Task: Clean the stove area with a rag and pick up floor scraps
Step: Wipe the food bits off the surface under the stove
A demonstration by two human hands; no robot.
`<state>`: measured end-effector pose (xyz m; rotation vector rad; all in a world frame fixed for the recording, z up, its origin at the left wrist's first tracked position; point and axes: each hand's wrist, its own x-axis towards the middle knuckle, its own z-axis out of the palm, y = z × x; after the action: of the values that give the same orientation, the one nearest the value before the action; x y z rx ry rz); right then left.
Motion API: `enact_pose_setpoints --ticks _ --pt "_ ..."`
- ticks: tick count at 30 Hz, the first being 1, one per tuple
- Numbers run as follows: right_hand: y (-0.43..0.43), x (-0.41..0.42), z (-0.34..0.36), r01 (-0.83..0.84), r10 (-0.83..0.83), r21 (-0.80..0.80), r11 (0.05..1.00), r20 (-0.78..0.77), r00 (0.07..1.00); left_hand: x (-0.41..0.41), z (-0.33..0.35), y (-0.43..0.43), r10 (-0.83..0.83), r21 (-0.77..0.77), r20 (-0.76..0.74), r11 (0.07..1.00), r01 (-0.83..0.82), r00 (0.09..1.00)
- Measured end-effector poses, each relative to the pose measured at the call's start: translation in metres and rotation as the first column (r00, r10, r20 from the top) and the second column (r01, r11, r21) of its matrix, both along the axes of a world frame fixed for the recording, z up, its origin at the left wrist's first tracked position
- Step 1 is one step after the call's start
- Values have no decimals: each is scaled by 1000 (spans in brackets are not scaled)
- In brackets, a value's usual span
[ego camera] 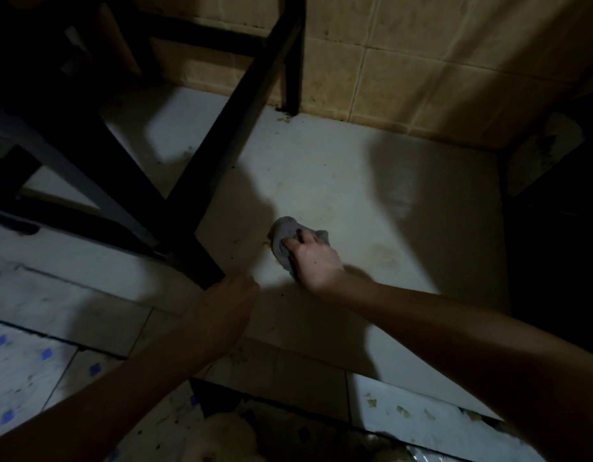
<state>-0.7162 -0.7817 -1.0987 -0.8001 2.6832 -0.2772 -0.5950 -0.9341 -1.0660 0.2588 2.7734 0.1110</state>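
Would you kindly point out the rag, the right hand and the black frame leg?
rag [285, 233], head view, on the bunched grey cloth past the fingers.
right hand [313, 258], head view, on the back of the hand.
black frame leg [235, 128], head view, midway along the slanted bar.

Open ground on the pale slab [338, 168]: it lies bare from the middle out toward the right, with broad room to pass across. The left side is fenced. The black frame [221, 135] slants down over it, and its low bar [185, 241] runs along the slab and ends right beside the left hand [235, 288]. A narrow pocket of slab shows between those bars. At the back a rear leg [293, 61] stands against the tiled wall [422, 78], which closes the far edge. On the right a dark bulk [555, 261] walls that side. Mid-slab, the right hand [317, 258] and the rag [285, 231] in its grip sit just clear of the frame.
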Motion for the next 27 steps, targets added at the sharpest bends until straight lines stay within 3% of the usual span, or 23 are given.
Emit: enact_pose_setpoints --ticks 5,13,19,27 --pt "-8 1 -3 -158 166 -85 984 93 982 10 1 5 -60 -69 11 996 61 998" --pt "26 0 -1 -352 372 -182 918 93 923 1 -2 3 -8 133 -52 991 15 999" --pt "77 13 2 -331 348 -177 927 77 934 -15 -1 2 -52 80 -152 995 65 987" --pt "143 35 0 -143 151 -109 984 69 986 -42 1 27 -64 29 -17 997 65 998"
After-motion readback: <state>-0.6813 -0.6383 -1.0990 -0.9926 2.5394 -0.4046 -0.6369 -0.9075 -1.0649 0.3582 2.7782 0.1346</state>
